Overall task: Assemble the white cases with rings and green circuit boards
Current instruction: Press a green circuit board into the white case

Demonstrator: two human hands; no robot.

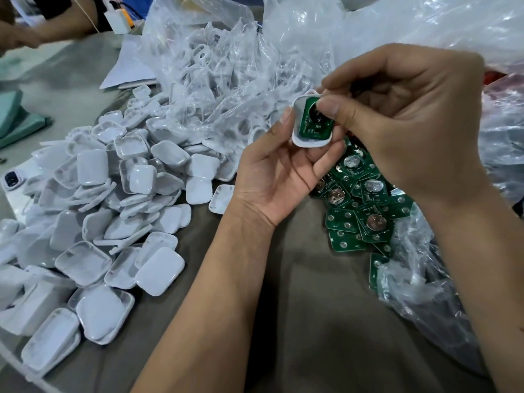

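My left hand [279,171] holds a white case half [298,139] from below, fingers curled round its edges, with the open side facing me. A green circuit board [313,124] sits inside the case. My right hand [408,114] comes in from the right; its thumb presses on the board's top and its fingers curl behind the case's upper edge. A heap of white case halves [113,199] covers the left of the table. Loose green circuit boards [365,205] lie piled under my right wrist.
A clear plastic bag [221,89] of white ring parts lies behind the case heap. More crumpled clear plastic [419,302] sits at the right. Another person's arm [42,26] reaches in at the top left. Grey cloth [312,321] covers the table.
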